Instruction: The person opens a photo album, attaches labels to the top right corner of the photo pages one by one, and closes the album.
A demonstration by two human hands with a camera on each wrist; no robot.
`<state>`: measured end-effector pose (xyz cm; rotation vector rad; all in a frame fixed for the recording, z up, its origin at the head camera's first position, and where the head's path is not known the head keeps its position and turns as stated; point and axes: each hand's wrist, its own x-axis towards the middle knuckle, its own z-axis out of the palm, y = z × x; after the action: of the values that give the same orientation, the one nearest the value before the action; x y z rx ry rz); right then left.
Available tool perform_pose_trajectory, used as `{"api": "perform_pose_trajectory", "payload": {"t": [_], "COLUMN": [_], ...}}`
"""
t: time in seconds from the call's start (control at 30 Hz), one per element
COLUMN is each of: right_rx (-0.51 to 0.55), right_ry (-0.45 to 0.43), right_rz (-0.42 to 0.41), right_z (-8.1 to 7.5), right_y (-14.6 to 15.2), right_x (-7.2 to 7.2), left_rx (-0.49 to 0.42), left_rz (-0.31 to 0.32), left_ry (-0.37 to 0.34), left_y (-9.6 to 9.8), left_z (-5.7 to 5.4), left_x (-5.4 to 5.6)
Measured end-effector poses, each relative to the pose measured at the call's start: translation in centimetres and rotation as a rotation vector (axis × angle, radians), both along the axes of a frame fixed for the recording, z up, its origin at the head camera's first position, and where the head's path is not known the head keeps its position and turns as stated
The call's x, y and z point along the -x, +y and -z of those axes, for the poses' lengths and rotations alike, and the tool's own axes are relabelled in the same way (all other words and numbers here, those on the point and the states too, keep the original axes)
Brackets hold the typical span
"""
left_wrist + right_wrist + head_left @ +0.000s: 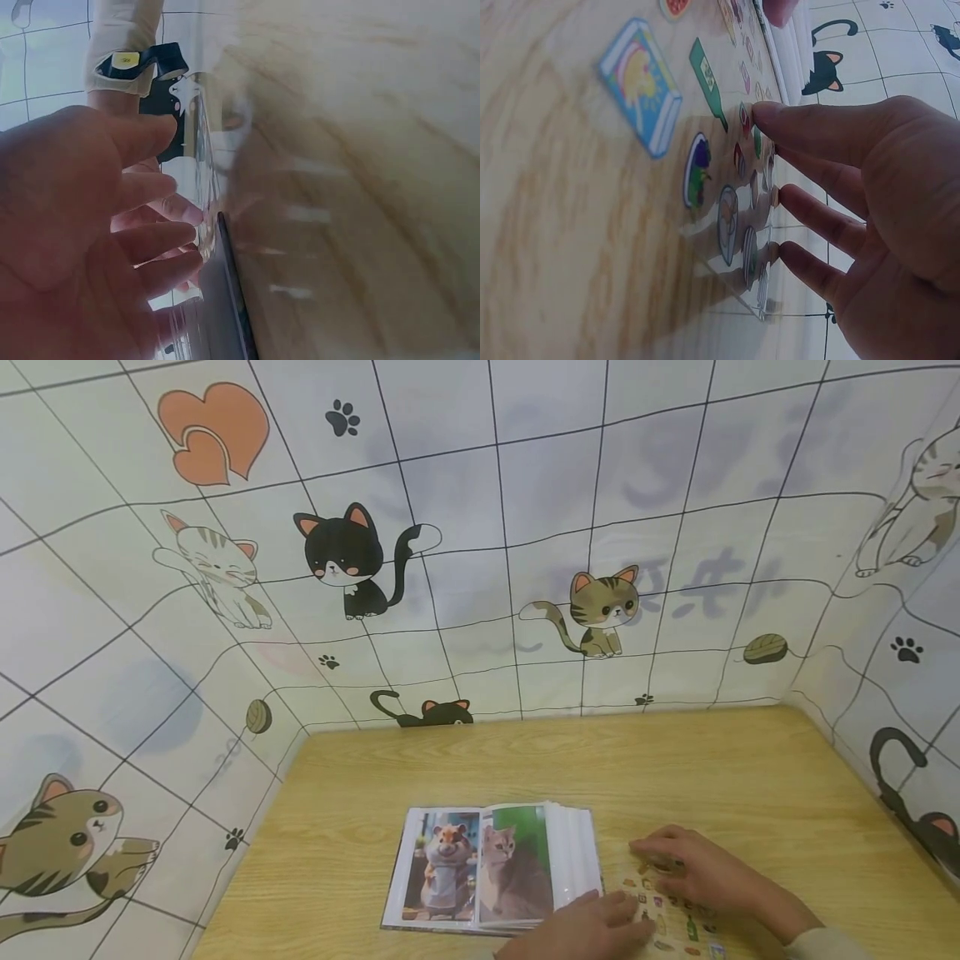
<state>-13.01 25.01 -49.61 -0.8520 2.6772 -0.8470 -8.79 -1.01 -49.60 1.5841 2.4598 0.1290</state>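
A clear sticker sheet (pixel 678 931) printed with small food pictures lies on the table at the lower right. My right hand (pixel 705 872) rests on its upper part. In the right wrist view the thumb (pixel 772 116) touches the sheet near a green bottle sticker (pixel 708 79), and the other fingertips reach its far edge. From the left, my left hand (pixel 585 931) lays loosely bent fingers over the sheet's left side, close to the album. An open photo album (pixel 576 852) lies left of both hands, showing a hamster picture (pixel 444 872) and a cat picture (pixel 516 872).
The wooden table (pixel 337 843) is enclosed at the back and sides by a white gridded sheet (pixel 465 527) with cartoon cats. In the left wrist view, the album's dark edge (pixel 238 300) runs beside the left fingers.
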Motion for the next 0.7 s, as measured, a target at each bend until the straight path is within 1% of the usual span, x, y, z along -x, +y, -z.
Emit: {"api": "perform_pose_trajectory", "payload": {"t": [0.07, 0.13, 0.17, 0.23, 0.33, 0.43, 0.57, 0.7], "right_rx": [-0.001, -0.007, -0.010, -0.010, -0.005, 0.001, 0.001, 0.010], "right_ry": [0.000, -0.006, -0.010, -0.010, -0.012, -0.015, -0.014, -0.013], "right_rz": [-0.002, 0.003, 0.006, 0.004, 0.001, 0.000, 0.004, 0.004], "right_z": [-0.02, -0.02, -0.03, 0.03, 0.05, 0.03, 0.01, 0.14], "right_y": [-0.03, -0.05, -0.07, -0.10, -0.14, -0.17, -0.18, -0.06], "right_x": [0.03, 0.06, 0.07, 0.12, 0.12, 0.11, 0.14, 0.10], "left_rx": [0.033, 0.072, 0.091, 0.111, 0.131, 0.126, 0.120, 0.121], "left_rz": [-0.021, -0.034, -0.038, -0.035, -0.026, -0.022, -0.033, -0.037], "left_ry": [-0.060, -0.091, -0.094, -0.071, -0.006, 0.026, 0.005, 0.005], "left_y": [0.02, 0.09, 0.13, 0.23, 0.37, 0.44, 0.51, 0.62], "left_z": [0.02, -0.05, -0.10, -0.12, -0.11, -0.02, 0.07, 0.05], "left_x": [-0.19, -0.39, -0.47, -0.61, -0.76, -0.78, -0.78, -0.81]}}
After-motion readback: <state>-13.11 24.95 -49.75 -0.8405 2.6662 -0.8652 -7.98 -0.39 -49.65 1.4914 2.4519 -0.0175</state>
